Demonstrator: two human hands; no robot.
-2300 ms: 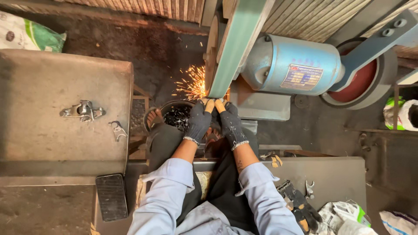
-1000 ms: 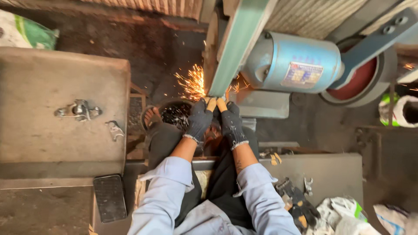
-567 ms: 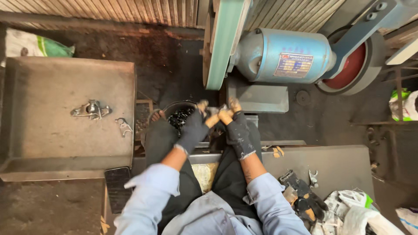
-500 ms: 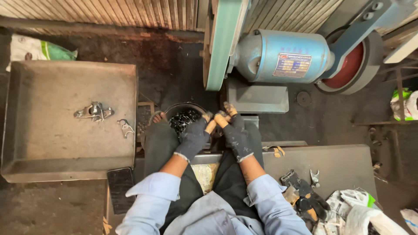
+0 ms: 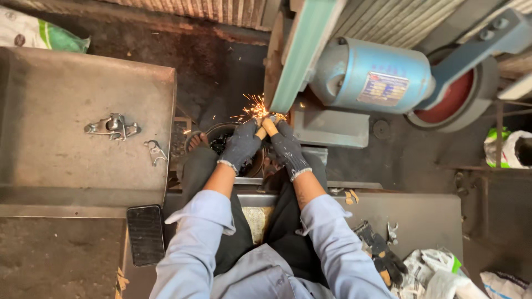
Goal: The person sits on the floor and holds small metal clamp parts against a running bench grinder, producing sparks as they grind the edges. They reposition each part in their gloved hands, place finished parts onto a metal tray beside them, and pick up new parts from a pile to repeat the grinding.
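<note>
Hands [image 5: 265, 145] back at belt [image 5: 302, 52], sparking

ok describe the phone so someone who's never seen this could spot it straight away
Start at the big grey metal tray on the left, which holds a few small metal fittings. Just past its near edge, beside the person's left sleeve, lies the phone. It is the only flat, dark, glossy rectangle there; the fittings nearby are small, silvery and irregular.

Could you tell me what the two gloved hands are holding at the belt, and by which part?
Left hand and right hand together pinch a small workpiece against the grinding belt; sparks fly there. The gloves hide its shape and the gripped part.
</note>
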